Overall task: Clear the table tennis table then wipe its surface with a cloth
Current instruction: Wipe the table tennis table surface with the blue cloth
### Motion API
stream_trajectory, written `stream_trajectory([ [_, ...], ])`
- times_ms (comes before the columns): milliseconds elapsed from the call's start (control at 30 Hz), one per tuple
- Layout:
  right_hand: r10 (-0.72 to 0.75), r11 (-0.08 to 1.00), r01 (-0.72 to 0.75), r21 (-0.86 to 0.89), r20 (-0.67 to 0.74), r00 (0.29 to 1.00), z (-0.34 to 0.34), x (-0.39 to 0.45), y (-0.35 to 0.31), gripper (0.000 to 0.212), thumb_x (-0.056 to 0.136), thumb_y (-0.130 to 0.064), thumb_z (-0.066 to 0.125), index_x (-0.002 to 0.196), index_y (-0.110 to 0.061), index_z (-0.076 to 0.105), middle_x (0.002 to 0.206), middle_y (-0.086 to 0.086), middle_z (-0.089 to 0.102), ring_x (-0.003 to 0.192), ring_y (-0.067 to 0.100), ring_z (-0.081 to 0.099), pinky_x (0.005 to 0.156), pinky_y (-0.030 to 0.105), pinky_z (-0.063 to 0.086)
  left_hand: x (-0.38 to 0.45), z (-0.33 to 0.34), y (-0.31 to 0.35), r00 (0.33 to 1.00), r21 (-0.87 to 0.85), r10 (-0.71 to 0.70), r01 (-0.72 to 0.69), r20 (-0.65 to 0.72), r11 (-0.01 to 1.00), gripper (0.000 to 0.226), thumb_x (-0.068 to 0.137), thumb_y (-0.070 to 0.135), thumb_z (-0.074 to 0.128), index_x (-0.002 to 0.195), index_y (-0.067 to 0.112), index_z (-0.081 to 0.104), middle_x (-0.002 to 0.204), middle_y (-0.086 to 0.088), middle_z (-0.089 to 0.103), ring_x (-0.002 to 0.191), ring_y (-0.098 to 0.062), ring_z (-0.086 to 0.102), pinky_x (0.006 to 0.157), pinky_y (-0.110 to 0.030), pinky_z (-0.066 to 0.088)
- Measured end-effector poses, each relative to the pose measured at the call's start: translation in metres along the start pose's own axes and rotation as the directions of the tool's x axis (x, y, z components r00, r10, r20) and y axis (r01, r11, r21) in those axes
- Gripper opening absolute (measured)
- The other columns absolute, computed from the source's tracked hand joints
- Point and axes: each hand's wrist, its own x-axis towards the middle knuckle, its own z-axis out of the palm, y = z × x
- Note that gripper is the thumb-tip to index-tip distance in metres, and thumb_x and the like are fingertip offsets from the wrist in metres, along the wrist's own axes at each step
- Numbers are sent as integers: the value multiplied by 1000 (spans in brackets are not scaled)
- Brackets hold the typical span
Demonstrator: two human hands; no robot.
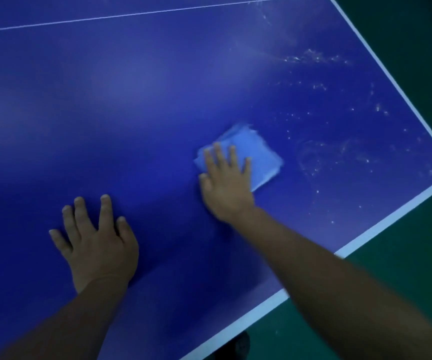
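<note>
A folded, light blue square cloth [246, 154] lies flat on the dark blue table tennis table [137, 105], toward the table's corner at about four o'clock from the middle of the view. Its edges look soft and slightly blurred, with a paler fringe along the far side. White specks and smears [339, 126] dot the tabletop from the cloth out toward three o'clock and up to one o'clock.

The right hand [225, 183] lies palm down on the near half of the cloth, fingers straight and slightly spread, pressing it to the surface rather than curling round it. The left hand [98, 240], at seven o'clock from the cloth and well apart from it, rests flat on the bare tabletop with fingers spread, holding nothing. Both forearms reach in from the lower edge. White border lines [381, 224] edge the table, with green floor [404, 268] beyond.
</note>
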Motion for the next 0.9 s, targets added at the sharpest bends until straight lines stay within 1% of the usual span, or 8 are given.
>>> stream_trajectory([
  [167, -536, 844, 537, -6, 56, 843, 6, -68, 30, 53, 105, -42, 24, 155, -24, 25, 162, -1, 28, 151, 28, 19, 122, 54, 10, 2, 2, -1, 1000, 9, -3, 3, -5, 1000, 56, 103, 41, 29, 157, 28, 18, 166, -9, 3, 152, -22, -9, 120, -51, -10],
  [333, -114, 993, 115, 5, -50, 992, -14, -74, 156, 59, 107, -34, 22, 140, 9, 45, 148, 36, 33, 138, 59, 28, 120, 52, 14, 1, 5, -4, 1000, 13, 5, -4, -15, 1000, 55, 104, 42, 29, 157, 28, 18, 165, -10, 3, 152, -22, -9, 120, -50, -11],
  [433, 259, 960, -256, 115, -7, 966, -22, -39, 130, 67, 100, -39, 10, 146, -7, 46, 158, 26, 26, 145, 48, 20, 119, 52, 14, 3, 4, -2, 1000, 13, -3, 3, -5, 1000, 56, 103, 42, 28, 157, 29, 18, 166, -9, 2, 152, -22, -10, 120, -50, -11],
  [467, 243, 963, -242, 117, 9, 970, -18, -30, 106, 69, 97, -39, 6, 147, -11, 45, 159, 23, 25, 147, 44, 19, 120, 50, 14, 2, 3, -2, 1000, 13, -4, 4, -2, 1000, 56, 103, 42, 28, 157, 28, 18, 166, -9, 2, 152, -22, -9, 120, -50, -11],
  [600, -321, 944, 314, 105, 57, 945, 0, -54, 28, 53, 102, -33, 25, 149, -15, 41, 159, 10, 32, 149, 35, 20, 122, 49, 13, 0, 1, 0, 1000, 24, -6, 5, 5, 1000, 56, 103, 42, 27, 157, 28, 17, 166, -8, 1, 152, -22, -9, 121, -51, -10],
  [667, -393, 904, 368, 217, 87, 915, -4, -77, 50, 55, 99, -26, 38, 153, -14, 34, 161, 6, 30, 150, 29, 19, 124, 45, 11, 0, 0, 1, 1000, 14, -9, 9, 2, 1000, 56, 103, 42, 28, 157, 28, 18, 166, -9, 2, 152, -22, -9, 121, -51, -9],
  [800, -8, 938, -22, 345, 86, 996, -22, -96, 133, 67, 83, -29, 37, 142, 1, 46, 144, 23, 45, 134, 39, 41, 116, 37, 21, 0, -1, 3, 1000, 9, -11, 11, 4, 1000, 56, 103, 40, 29, 157, 28, 19, 166, -9, 2, 152, -23, -8, 121, -51, -9],
  [900, 410, 858, -358, 368, -72, 909, -19, -71, 141, 47, 94, -28, 37, 115, 4, 64, 118, 22, 60, 113, 38, 49, 101, 39, 32, 1, 0, 1, 1000, 11, -5, 5, 7, 1000, 56, 103, 41, 29, 157, 28, 19, 166, -9, 2, 152, -23, -8, 121, -51, -10],
])
